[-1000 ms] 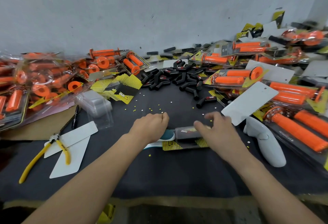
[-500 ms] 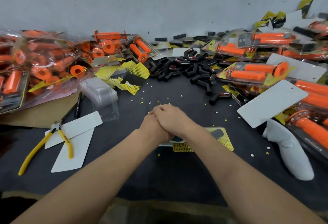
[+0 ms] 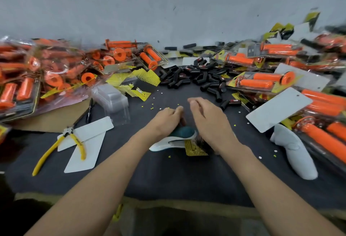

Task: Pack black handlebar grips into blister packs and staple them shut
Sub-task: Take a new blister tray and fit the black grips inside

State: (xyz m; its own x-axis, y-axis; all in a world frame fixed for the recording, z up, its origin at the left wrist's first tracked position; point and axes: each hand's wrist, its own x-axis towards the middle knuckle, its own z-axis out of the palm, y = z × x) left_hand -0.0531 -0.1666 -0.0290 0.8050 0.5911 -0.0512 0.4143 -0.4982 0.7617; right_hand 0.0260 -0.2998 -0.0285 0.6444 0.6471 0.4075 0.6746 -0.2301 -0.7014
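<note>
On dark mat (image 3: 168, 175), left hand (image 3: 166, 121) around stapler (image 3: 180, 135), right hand (image 3: 207, 118) slack over blister pack (image 3: 194, 148).

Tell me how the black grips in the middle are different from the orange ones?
The black grips lie loose in a heap on the table; the orange grips sit inside clear packs. The black ones look shorter, some bent; the orange ones look longer and straight, with a flared end. Both are tube-shaped.

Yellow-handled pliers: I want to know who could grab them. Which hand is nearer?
Left. The left hand sits right of the pliers, at the stapler; the right hand is even farther right, across the stapler.
</note>
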